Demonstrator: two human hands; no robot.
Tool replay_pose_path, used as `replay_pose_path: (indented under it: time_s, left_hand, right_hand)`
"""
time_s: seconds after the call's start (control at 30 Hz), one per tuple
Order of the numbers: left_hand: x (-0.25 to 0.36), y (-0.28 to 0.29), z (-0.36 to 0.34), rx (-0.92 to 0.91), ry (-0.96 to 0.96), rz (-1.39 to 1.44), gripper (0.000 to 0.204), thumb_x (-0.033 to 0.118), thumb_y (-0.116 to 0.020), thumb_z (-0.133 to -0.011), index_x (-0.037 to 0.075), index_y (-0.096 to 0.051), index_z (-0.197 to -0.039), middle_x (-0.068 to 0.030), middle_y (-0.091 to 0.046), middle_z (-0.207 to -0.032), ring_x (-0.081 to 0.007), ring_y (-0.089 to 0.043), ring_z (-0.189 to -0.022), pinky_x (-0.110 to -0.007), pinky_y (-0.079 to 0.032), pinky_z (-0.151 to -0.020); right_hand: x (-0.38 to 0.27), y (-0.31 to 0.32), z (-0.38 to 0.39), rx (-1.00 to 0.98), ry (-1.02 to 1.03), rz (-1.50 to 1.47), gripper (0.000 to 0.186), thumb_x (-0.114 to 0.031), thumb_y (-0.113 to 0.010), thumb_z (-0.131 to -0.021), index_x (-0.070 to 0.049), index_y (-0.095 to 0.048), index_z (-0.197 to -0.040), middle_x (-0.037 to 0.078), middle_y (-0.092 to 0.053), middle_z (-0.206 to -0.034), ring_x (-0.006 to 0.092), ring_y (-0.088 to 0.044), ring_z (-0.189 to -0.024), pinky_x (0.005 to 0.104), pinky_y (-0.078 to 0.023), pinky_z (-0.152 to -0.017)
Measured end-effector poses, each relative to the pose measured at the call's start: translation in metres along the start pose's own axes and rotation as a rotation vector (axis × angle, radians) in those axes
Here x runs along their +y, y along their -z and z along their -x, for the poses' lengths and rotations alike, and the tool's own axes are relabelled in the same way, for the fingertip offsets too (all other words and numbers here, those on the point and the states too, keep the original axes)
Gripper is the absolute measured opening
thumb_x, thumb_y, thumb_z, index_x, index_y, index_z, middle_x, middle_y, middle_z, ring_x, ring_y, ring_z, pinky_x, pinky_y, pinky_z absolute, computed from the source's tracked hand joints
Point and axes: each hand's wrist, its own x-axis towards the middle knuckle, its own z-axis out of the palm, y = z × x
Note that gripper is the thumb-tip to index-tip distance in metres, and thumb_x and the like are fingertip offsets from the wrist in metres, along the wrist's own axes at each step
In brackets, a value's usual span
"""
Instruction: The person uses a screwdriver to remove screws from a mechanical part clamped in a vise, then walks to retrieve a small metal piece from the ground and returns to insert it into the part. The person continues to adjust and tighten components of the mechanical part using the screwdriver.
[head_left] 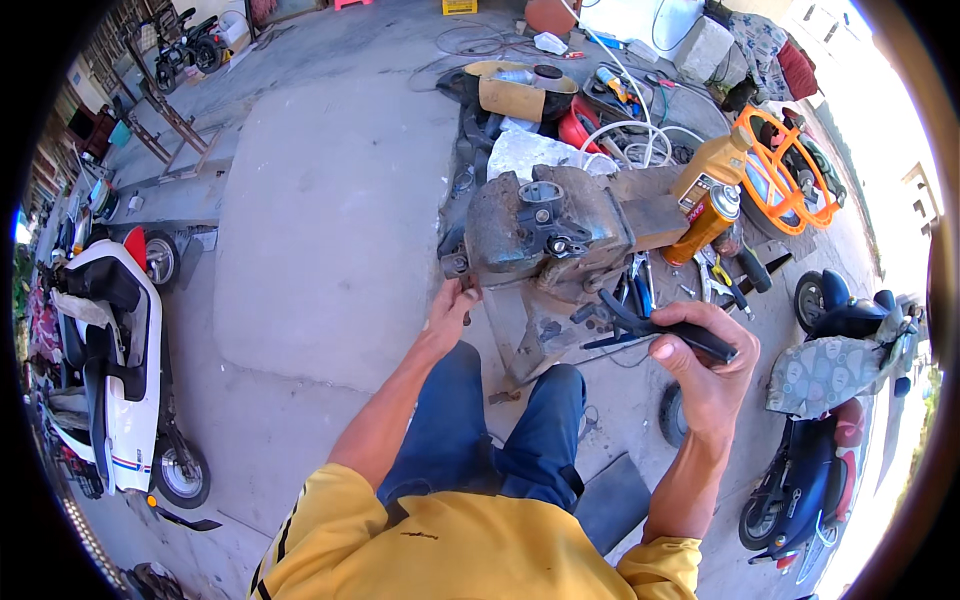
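A heavy, worn bench vise point(500, 230) stands in front of me. A small metal part with a round opening point(542, 193) and a black fitting point(565, 243) sit at its jaws; how firmly they are held I cannot tell. My left hand point(452, 308) is closed around the vise's handle bar point(456, 266), whose knobbed end sticks out above the fingers. To the right of the vise, my right hand point(705, 355) grips a black curved lever-like piece point(640, 322) between thumb and fingers, raised off the bench. Its exact kind is not plain.
Beside the vise stand an orange spray can point(703, 225) and a tan oil bottle point(715, 165). Pliers and other hand tools point(720, 275) lie near them. Behind are a cut-open container point(515, 95), white hose and an orange basket point(790, 185). Scooters point(125, 370) flank me.
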Motion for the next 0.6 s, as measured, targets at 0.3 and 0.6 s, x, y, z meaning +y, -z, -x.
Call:
replay_pose_path:
  time_s: [0.3,0.6]
  left_hand:
    - [-0.064,0.000,-0.026,0.077,0.070,-0.038,0.046,0.048,-0.051,-0.116,0.007,-0.064,-0.101,-0.0033,-0.063,-0.079,-0.0152,-0.062,-0.072,-0.037,-0.052,-0.068]
    - [-0.045,-0.025,-0.029,0.380,-0.158,-0.574,0.063,0.051,-0.043,-0.117,-0.004,-0.068,-0.102,-0.0285,-0.067,-0.081,-0.0505,-0.066,-0.081,-0.057,-0.049,-0.074]
  right_hand:
    - [0.019,-0.077,-0.040,0.035,0.277,0.321,0.031,-0.022,-0.078,-0.102,-0.001,-0.068,-0.123,0.018,-0.058,-0.108,0.0374,-0.063,-0.089,0.0459,-0.053,-0.081]
    - [0.045,-0.106,-0.054,0.070,0.317,0.289,0.038,-0.024,-0.081,-0.099,-0.002,-0.063,-0.124,0.022,-0.061,-0.116,0.0482,-0.068,-0.102,0.0531,-0.055,-0.087]
